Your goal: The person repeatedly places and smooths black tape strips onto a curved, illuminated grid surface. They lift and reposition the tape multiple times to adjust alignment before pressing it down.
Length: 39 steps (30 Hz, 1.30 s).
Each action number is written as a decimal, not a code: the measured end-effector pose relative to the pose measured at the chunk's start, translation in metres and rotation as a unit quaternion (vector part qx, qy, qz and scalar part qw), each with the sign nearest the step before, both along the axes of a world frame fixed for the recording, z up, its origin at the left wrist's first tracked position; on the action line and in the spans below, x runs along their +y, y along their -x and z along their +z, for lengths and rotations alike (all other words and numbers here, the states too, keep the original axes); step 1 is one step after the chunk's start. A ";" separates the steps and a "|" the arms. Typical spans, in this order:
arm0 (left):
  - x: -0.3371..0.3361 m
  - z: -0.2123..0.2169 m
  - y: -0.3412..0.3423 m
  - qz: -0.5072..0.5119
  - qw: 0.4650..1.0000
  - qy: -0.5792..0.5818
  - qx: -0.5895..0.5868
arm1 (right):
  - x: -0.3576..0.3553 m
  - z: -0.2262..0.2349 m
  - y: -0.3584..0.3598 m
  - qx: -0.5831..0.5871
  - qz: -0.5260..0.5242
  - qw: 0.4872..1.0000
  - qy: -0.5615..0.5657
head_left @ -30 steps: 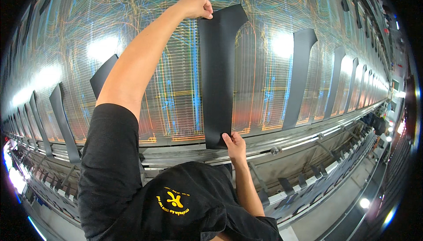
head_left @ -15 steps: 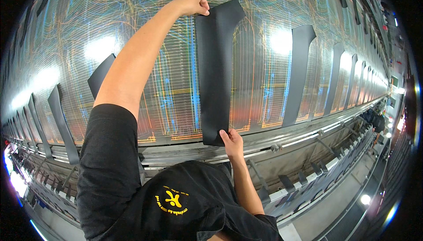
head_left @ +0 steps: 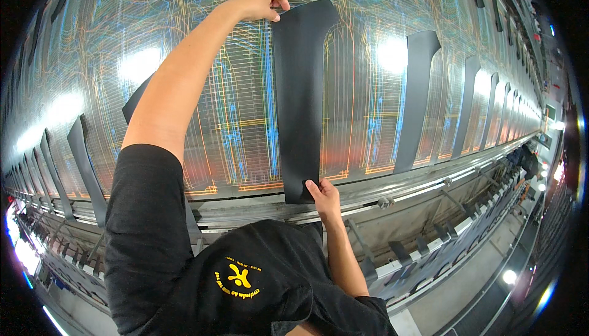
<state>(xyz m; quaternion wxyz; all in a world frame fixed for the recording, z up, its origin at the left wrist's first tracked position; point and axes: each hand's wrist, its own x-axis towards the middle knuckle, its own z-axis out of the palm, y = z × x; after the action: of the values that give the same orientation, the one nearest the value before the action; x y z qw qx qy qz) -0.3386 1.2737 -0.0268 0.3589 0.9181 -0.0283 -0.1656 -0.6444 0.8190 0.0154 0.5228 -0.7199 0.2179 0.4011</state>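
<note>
A long, flat black cut panel (head_left: 299, 103), flared at its far right corner, lies lengthwise in front of me on a shiny table (head_left: 245, 133) covered with coloured lines. At its far left corner is my left hand (head_left: 262, 3), thumb and fingers apart with a gap between them; the thumb tip is close to the corner, and I cannot tell whether it touches. My right hand (head_left: 326, 198) pinches the panel's near end, thumb on top and fingers underneath, where that end hangs over the table's front edge.
Similar dark panels lie in a row along the table, one to the right (head_left: 418, 103) and another to the left (head_left: 86, 164). A metal rail (head_left: 399, 198) runs along the front edge. Below it is a lower rack (head_left: 423, 259) with more dark pieces.
My left thumb and fingers have parted at the far corner, and the hand has shifted slightly left. The right hand keeps its grip on the near end.
</note>
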 end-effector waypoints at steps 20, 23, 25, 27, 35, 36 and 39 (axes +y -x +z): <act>0.003 0.007 -0.007 -0.013 1.000 0.016 0.005 | -0.006 -0.015 0.002 0.012 0.096 0.993 0.074; 0.004 0.003 -0.007 -0.015 1.000 0.019 0.009 | -0.003 -0.013 0.006 0.027 0.038 0.999 -0.004; 0.007 -0.001 -0.007 -0.016 1.000 0.018 0.011 | 0.000 -0.009 0.006 0.015 0.030 0.999 -0.006; 0.003 0.007 -0.008 -0.023 1.000 -0.003 0.007 | -0.006 -0.017 0.009 -0.035 0.091 0.992 0.080; 0.004 -0.004 -0.012 -0.025 0.999 0.032 0.001 | -0.004 -0.025 0.012 -0.112 0.141 0.971 0.160; 0.005 -0.006 -0.009 -0.018 0.999 0.040 0.003 | -0.003 -0.023 0.011 -0.110 0.147 0.970 0.160; 0.007 -0.010 -0.007 -0.014 0.999 0.025 -0.017 | -0.001 -0.019 0.007 -0.096 0.147 0.972 0.155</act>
<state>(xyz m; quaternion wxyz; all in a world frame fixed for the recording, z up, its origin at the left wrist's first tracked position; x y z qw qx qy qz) -0.3316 1.2807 -0.0364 0.3792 0.9108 -0.0518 -0.1548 -0.6510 0.8180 -0.0036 0.3587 -0.8516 0.1176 0.3638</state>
